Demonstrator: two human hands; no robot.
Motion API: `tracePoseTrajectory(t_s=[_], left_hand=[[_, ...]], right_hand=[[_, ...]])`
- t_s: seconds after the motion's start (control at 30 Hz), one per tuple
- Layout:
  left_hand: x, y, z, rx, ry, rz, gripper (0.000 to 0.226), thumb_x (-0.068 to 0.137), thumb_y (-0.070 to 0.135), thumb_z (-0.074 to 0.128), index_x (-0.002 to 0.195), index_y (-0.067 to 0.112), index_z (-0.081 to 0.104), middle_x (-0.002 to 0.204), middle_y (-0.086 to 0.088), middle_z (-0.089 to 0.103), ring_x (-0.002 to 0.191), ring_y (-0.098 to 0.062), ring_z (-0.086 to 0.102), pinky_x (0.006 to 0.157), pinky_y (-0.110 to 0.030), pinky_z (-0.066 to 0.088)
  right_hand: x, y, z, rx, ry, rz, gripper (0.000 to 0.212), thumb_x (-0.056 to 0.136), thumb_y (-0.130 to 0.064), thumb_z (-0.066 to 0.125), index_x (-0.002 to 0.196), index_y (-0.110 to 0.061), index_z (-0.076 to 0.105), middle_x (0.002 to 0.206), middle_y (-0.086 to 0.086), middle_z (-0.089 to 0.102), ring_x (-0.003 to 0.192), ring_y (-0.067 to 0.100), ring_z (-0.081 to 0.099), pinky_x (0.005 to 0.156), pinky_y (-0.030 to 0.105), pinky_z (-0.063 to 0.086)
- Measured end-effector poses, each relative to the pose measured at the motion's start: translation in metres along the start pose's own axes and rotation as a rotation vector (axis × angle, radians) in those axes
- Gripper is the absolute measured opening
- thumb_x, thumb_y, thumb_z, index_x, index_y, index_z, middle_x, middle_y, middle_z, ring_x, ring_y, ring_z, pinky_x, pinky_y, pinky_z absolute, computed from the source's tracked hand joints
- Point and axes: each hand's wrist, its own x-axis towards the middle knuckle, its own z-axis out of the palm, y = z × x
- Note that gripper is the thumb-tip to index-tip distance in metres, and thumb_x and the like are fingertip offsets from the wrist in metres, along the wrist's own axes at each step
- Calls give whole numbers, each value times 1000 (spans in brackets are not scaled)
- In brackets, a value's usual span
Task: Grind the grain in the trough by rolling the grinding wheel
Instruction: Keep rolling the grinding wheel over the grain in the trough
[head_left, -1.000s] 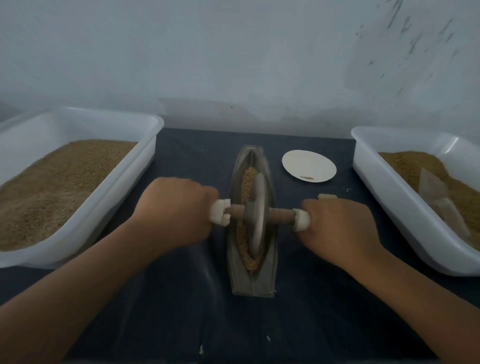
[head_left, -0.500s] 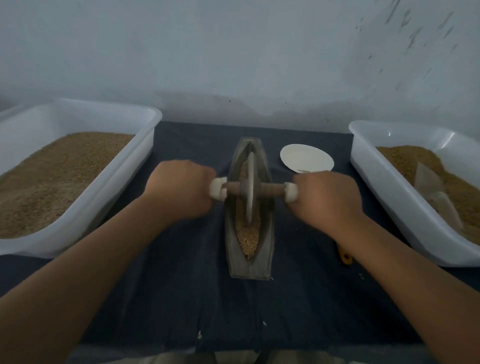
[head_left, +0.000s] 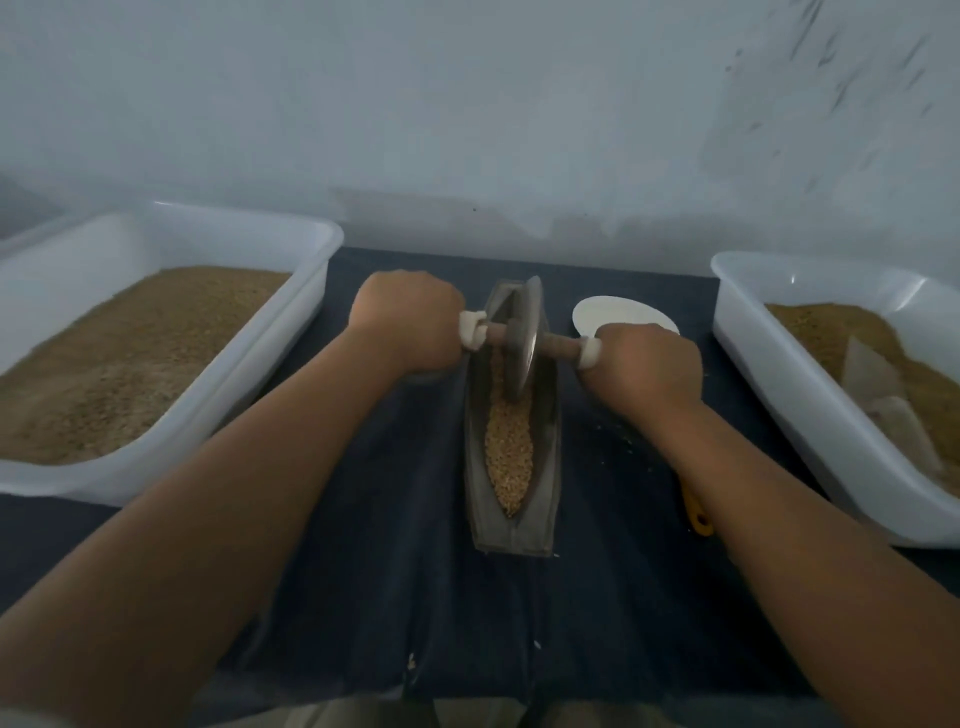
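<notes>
step: rolling stroke, grinding wheel (head_left: 522, 338) at far end of trough (head_left: 551, 467) | left hand (head_left: 408, 322), right hand (head_left: 647, 364): seemingly clenched round axle (head_left: 563, 344) ends | grain (head_left: 509, 452): mid-trough | next: roll wheel nearward over grain, axle level

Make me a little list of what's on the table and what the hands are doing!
left hand: grips the handle at its left end
right hand: grips its right end
wheel: upright, at the far end of the trough
grain: lies in the trough's near part
left tub: white, holds brown grain
right tub: white, holds brown grain
plate: white, beyond the right hand
cloth: dark, under everything
</notes>
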Motion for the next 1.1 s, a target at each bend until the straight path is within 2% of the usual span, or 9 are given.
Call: tracePoseTrajectory(t_s=[0.1, 0.23, 0.33, 0.57, 0.7, 0.8, 0.87, 0.97, 1.1], left_hand=[[-41, -1, -1, -30, -14, 62, 16, 80, 43, 58, 72, 31, 53, 65, 10, 54, 54, -11, 47, 51, -26, 30], [-95, -7, 3, -43, 73, 125, 25, 73, 52, 55, 66, 37, 36, 56, 13, 45, 47, -6, 39, 47, -25, 20], [-77, -6, 8, -65, 11, 78, 23, 77, 51, 56, 69, 35, 43, 60, 12, 49, 51, -9, 44, 48, -25, 22], [0, -1, 11, -45, 37, -13, 20, 77, 46, 53, 68, 28, 53, 65, 8, 53, 55, -15, 45, 54, -28, 32], [-39, -2, 9, -4, 61, 53, 18, 78, 44, 58, 70, 30, 48, 63, 9, 51, 52, -13, 44, 50, -27, 30], [-85, -5, 9, 5, 235, 183, 26, 71, 47, 60, 69, 34, 38, 53, 12, 38, 42, -7, 33, 47, -22, 16], [-95, -8, 11, -30, 291, 209, 27, 65, 48, 62, 69, 35, 39, 50, 13, 33, 39, -8, 30, 48, -20, 14], [-72, -4, 16, 6, 169, 114, 34, 75, 52, 62, 67, 34, 34, 55, 12, 38, 45, -8, 31, 48, -23, 16], [-8, -2, 17, -32, 48, -1, 20, 80, 47, 57, 73, 29, 53, 66, 9, 50, 53, -13, 38, 53, -28, 28]], right_hand=[[-39, 9, -8, -8, -60, -60, 38, 88, -55, 51, 63, -28, 49, 56, -9, 51, 51, 14, 49, 50, 28, 41], [-86, 16, -29, -26, 59, -200, 36, 78, -60, 56, 59, -32, 42, 50, -11, 41, 47, 16, 48, 42, 24, 31], [-70, 13, -21, -43, 89, -191, 38, 85, -55, 57, 61, -29, 43, 50, -10, 41, 45, 15, 45, 43, 22, 28], [1, -2, -6, -3, 36, -31, 30, 87, -41, 46, 69, -19, 57, 63, -2, 56, 59, 25, 56, 57, 34, 51], [-37, 8, -8, -14, -27, -87, 35, 90, -53, 51, 67, -27, 49, 59, -8, 51, 54, 17, 51, 49, 26, 36], [-80, 13, -22, -16, 45, -149, 38, 86, -61, 45, 61, -32, 40, 51, -13, 41, 48, 13, 44, 46, 23, 19], [-89, 15, -24, 6, 73, -159, 37, 84, -62, 46, 59, -35, 38, 48, -14, 37, 43, 11, 42, 45, 21, 17], [-66, 13, -10, -36, 72, -109, 41, 87, -61, 47, 61, -29, 45, 51, -12, 43, 47, 16, 48, 46, 23, 27], [-9, 2, -1, -20, 65, -31, 29, 87, -42, 55, 67, -21, 54, 60, -4, 53, 56, 25, 54, 55, 31, 49]])
